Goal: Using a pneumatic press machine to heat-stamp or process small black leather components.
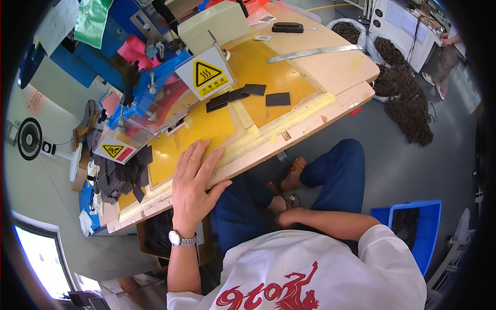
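My left hand [199, 178] lies with its fingers extended on the yellow sheet [181, 134] near the bench's front edge. My right hand [287, 217] is down in my lap between my legs, its fingers mostly hidden. Several thin dark rectangles [277, 99] lie on the yellow surface beyond my left hand. A machine with a blue frame [134, 103], clear guards and warning signs stands along the back of the bench, and a pile of dark pieces [111, 175] sits at its left end.
A black oblong object [288, 27] and a metal strip [315, 53] lie at the bench's right. Bundles of dark cord [408, 113] are on the floor, near another person's leg [436, 77]. A blue bin [413, 232] is at right, a fan [29, 138] at left.
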A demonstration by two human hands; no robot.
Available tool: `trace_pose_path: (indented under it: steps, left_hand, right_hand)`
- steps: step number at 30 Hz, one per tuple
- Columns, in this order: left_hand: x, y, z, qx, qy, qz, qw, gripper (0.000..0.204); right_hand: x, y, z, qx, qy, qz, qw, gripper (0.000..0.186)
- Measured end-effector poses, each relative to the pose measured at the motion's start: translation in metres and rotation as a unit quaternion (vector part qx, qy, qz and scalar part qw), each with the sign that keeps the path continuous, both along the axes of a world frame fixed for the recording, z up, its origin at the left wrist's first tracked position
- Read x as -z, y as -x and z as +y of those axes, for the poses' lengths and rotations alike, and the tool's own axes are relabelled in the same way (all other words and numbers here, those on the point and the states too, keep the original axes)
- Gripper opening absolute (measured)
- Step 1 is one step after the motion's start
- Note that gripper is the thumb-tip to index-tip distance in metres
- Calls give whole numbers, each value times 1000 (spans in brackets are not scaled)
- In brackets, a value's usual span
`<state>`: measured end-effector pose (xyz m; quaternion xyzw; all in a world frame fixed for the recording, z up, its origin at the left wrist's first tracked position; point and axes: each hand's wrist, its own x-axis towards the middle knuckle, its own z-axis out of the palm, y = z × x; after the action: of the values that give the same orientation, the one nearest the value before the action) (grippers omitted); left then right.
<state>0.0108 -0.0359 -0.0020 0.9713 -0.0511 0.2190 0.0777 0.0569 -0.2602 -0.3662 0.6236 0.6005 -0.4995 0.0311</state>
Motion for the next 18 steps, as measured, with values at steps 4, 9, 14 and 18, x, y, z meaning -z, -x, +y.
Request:
trace_pose_path:
  steps: [4, 9, 14, 18]
  left_hand:
    - [-1, 2, 3, 2, -8, -5, 1000, 74]
    - [-1, 5, 6, 9, 6, -21, 1000, 71]
    - [2, 8, 9, 17, 5, -25, 1000, 71]
    - [2, 9, 11, 19, 13, -36, 999, 74]
  right_hand:
    - [41, -1, -20, 62, -7, 7, 998, 34]
    - [74, -4, -30, 22, -97, 7, 995, 35]
    - [41, -9, -16, 16, -31, -21, 999, 34]
    - [12, -11, -17, 80, 7, -45, 996, 47]
